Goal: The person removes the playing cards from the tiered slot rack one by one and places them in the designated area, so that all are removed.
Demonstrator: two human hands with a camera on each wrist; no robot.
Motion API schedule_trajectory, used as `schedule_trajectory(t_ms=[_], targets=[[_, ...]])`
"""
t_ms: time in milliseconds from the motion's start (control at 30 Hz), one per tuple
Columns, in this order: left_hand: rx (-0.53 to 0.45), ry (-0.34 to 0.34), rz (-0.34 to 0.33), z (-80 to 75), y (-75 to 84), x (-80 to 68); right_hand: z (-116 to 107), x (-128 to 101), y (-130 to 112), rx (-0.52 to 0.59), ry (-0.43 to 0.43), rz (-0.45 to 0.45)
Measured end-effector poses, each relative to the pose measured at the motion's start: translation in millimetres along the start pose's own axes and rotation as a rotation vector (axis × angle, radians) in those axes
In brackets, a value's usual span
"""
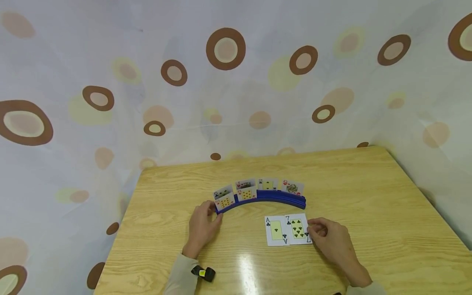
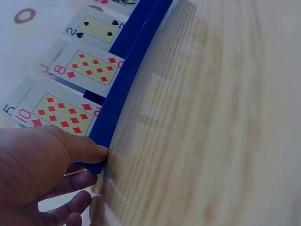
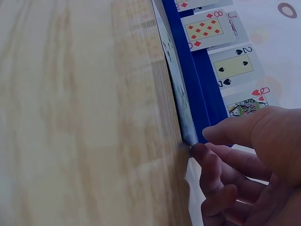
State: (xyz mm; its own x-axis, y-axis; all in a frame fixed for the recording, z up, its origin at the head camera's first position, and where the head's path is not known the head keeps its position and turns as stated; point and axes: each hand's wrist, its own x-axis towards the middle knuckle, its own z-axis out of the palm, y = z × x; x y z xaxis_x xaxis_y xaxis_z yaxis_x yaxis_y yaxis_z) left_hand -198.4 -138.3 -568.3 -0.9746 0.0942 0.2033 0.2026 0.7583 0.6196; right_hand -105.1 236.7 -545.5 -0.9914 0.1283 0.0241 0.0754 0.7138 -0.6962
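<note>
A curved blue card holder [image 1: 276, 196] stands on the table with playing cards upright in it. My left hand [image 1: 203, 225] pinches its left end, thumb [image 2: 89, 149] on the front and fingers behind. The ten of diamonds [image 2: 63, 115] stands there before a black five. To its right are the eight of diamonds [image 2: 89, 69] before a red jack, the two of spades [image 3: 233, 68] and the queen of hearts [image 3: 247, 103]. My right hand [image 1: 333, 241] pinches the right edge of the seven of clubs [image 1: 297, 228], which lies face up beside the ace of clubs [image 1: 275, 230].
The wooden table [image 1: 177, 184] carries the holder and both loose cards. A patterned cloth backdrop [image 1: 258, 102] rises behind the table and along its sides. A black strap [image 1: 207, 273] with a yellow mark sits by the left sleeve [image 1: 181, 276].
</note>
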Motion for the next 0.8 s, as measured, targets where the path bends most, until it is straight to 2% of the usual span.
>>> schedule_trajectory(t_ms=[433, 600, 800], targets=[[0.003, -0.007, -0.006, -2.8, 1.7, 0.3, 10.0, 0.9, -9.0, 0.067, 0.033, 0.041], [-0.006, -0.003, -0.014, -3.6, 1.1, 0.8, 17.8, 3.8, -16.9, 0.090, 0.062, 0.002], [-0.029, -0.009, -0.012, -2.4, 1.4, 2.0, 26.4, 7.6, -30.2, 0.085, 0.160, -0.075]])
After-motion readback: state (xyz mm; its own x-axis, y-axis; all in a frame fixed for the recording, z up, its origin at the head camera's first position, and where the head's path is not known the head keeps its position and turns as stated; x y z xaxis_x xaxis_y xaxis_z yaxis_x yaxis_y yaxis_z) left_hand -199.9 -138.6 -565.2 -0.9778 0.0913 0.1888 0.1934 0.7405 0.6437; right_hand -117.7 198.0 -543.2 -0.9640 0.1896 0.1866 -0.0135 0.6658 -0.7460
